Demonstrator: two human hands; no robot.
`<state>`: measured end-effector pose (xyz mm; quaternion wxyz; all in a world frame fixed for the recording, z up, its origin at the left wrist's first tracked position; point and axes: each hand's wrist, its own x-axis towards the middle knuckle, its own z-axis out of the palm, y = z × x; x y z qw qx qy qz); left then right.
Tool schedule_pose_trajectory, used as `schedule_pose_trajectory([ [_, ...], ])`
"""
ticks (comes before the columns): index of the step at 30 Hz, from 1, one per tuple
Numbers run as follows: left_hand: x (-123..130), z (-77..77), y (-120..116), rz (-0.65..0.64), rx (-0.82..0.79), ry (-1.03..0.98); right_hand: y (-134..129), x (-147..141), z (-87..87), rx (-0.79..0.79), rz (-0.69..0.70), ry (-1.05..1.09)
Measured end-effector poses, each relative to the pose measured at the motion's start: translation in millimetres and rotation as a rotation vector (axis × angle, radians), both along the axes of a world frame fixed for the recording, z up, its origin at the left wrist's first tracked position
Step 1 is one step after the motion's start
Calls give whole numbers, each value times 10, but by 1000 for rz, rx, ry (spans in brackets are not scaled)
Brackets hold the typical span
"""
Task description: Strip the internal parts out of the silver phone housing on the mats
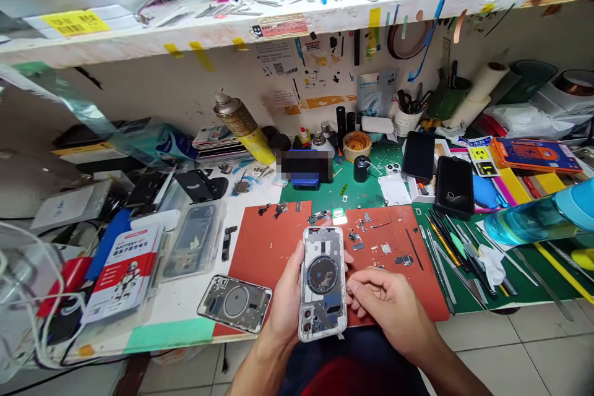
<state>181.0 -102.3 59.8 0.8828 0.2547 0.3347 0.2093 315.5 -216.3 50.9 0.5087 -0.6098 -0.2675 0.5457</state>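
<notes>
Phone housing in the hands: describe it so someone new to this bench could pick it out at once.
Find the orange-red mat on the workbench. At its near edge, the left hand holds a silver-framed phone housing with a dark circular ring, the right hand beside it. Unlike the similar housing lying flat to its left, this one is held up.

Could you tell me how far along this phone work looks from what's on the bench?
The phone housing looks opened and mostly stripped: its interior shows, and small parts lie spread on the red mat. In hand, the left hand holds the housing while the right hand pinches at its edge. Left: those loose parts still lie outside the housing.
</notes>
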Motion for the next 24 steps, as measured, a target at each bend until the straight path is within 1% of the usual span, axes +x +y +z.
schedule_pose_trajectory([
  [1,-11,10,-3,12,7,9,-10,6,-17,-17,12,-24],
  [2,-31,22,-5,27,13,19,-19,13,-42,-34,35,-110],
  [5,-162,66,-12,118,44,36,-19,13,-159,-53,123,-585],
  [7,-311,94,-33,196,57,53,14,-27,-261,-41,156,-828],
  [10,-571,118,-108,316,47,86,90,-144,-403,-25,197,-942],
  [12,-727,105,-176,374,41,88,121,-215,-468,-20,216,-1008],
  [15,-892,40,-276,424,33,80,95,-221,-497,-14,198,-1078],
  [17,-944,-7,-328,457,39,88,25,-165,-462,-12,157,-1110],
  [19,-947,-27,-363,490,74,91,-76,-124,-388,0,116,-1129],
  [21,-911,-16,-382,510,105,59,-198,-171,-308,51,97,-1037],
  [23,-855,13,-392,510,85,2,-334,-342,-272,119,88,-836],
  [24,-825,25,-398,516,64,-24,-406,-468,-280,145,81,-732],
])
